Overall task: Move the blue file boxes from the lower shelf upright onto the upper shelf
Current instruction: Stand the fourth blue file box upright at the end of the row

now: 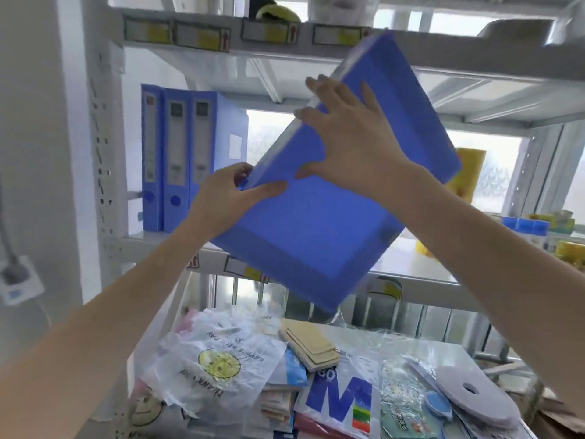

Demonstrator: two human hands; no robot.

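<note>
A blue file box (319,229) is in the air in front of the upper shelf (411,261), tilted diagonally with its top leaning right. My left hand (228,198) grips its lower left corner at the spine. My right hand (351,144) is spread flat on its broad face, fingers over the spine edge. Three blue file boxes (177,160) stand upright at the left end of the upper shelf, spines facing me. The held box hides the shelf's middle part.
The lower shelf (408,346) holds plastic bags (218,365), tan cards (313,343), packets and a grey disc (468,391). Yellow items and blue-capped bottles (525,226) sit at the upper shelf's right. Another shelf (316,52) is overhead. A wall socket (15,277) is at left.
</note>
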